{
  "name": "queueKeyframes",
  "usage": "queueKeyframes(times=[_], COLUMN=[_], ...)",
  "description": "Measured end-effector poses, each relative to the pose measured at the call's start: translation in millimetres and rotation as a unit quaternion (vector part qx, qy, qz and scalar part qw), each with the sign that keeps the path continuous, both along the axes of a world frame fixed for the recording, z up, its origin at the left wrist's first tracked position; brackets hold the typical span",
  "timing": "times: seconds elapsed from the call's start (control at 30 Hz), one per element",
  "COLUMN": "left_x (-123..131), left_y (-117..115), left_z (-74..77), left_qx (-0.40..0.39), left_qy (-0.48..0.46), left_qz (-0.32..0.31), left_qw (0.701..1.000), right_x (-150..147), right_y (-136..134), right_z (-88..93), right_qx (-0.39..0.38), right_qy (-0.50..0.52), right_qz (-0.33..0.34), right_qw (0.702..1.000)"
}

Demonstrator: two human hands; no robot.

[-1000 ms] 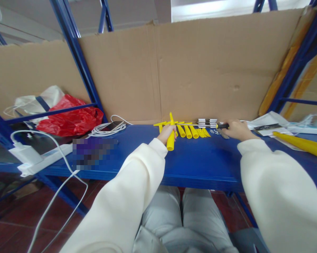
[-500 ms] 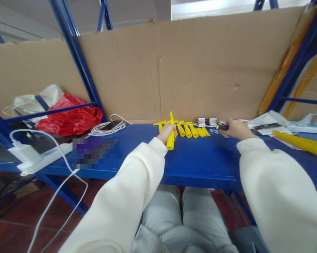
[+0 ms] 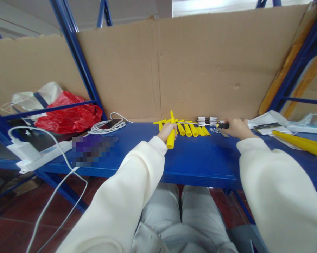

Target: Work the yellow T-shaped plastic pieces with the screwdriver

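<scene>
My left hand (image 3: 164, 133) is closed around a yellow plastic tube-like piece (image 3: 170, 141), its round end toward me and its thin far end pointing up at the cardboard. My right hand (image 3: 239, 128) grips a screwdriver (image 3: 223, 125) by its black and yellow handle. The long metal shaft runs level to the left, toward the yellow piece. Whether the tip touches it is too small to tell. Behind and between the hands lie several yellow tubes (image 3: 188, 130) and smaller flat yellow pieces (image 3: 203, 132). Small metallic parts (image 3: 213, 130) lie near my right hand.
The blue shelf top (image 3: 200, 158) has a cardboard wall (image 3: 200, 70) behind it. To the left are a red plastic bag (image 3: 68, 112), a coiled white cable (image 3: 105, 127) and a power strip (image 3: 47, 156). A large yellow piece (image 3: 300, 143) lies at right.
The view has tilted slightly. Both hands keep their holds, and the screwdriver stays level, pointing at the yellow piece, with hardly any shift.
</scene>
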State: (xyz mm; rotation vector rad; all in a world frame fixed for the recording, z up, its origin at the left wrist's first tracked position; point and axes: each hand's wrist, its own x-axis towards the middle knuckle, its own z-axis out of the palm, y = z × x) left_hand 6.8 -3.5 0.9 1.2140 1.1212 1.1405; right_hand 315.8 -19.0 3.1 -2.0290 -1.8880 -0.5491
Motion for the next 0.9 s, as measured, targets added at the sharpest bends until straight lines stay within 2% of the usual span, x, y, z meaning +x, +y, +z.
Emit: queueKeyframes(times=[0.17,0.5,0.7,0.9], left_x=[-0.2,-1.0,-0.6,-1.3], left_y=[1.0,1.3,0.4,0.8], left_z=[-0.7,-1.5,-1.6,-2.3], left_qx=[-0.002,0.010,0.014,0.022], left_qy=[0.003,-0.005,0.011,0.010], left_qz=[-0.004,-0.003,-0.010,-0.017], left_qw=[1.000,1.000,1.000,1.000], right_x=[-1.4,-2.1,3.9,4.1], right_y=[-0.3,1.4,1.5,2.4], right_z=[0.0,2.3,3.2,0.3], right_qx=[0.002,-0.010,0.006,0.018], right_qy=[0.030,0.032,-0.012,-0.032], right_qz=[-0.026,0.000,0.031,0.009], right_qw=[0.999,0.999,0.999,0.999])
